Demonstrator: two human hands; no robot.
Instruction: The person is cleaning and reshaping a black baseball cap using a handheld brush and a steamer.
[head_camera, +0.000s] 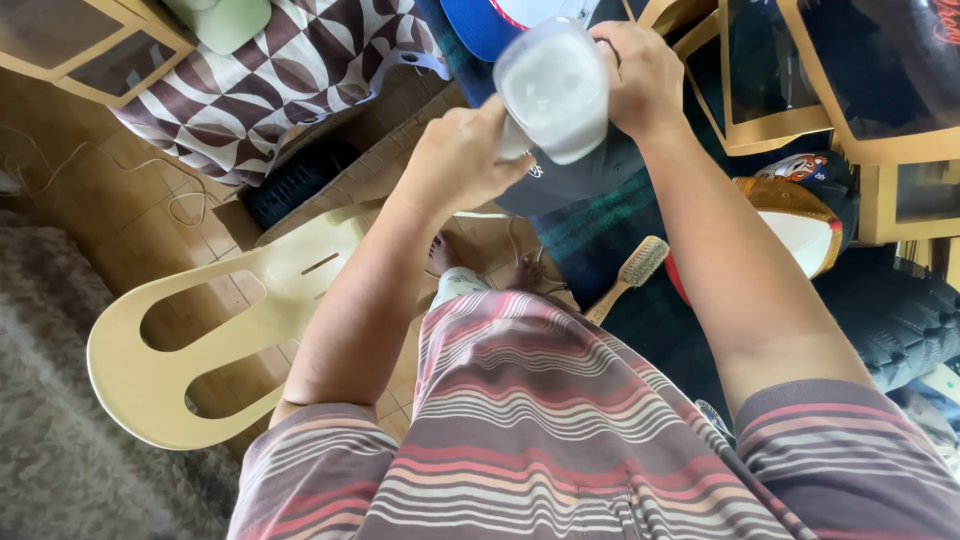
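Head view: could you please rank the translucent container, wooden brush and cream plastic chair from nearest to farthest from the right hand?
From the right hand:
1. Translucent container, held in it, top centre.
2. Wooden brush, below it.
3. Cream plastic chair, far left.

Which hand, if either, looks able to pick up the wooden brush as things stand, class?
Probably neither straight away. The brush lies uncovered on the dark plaid cloth, but the left hand and right hand are both wrapped around the translucent container. One would have to let go first.
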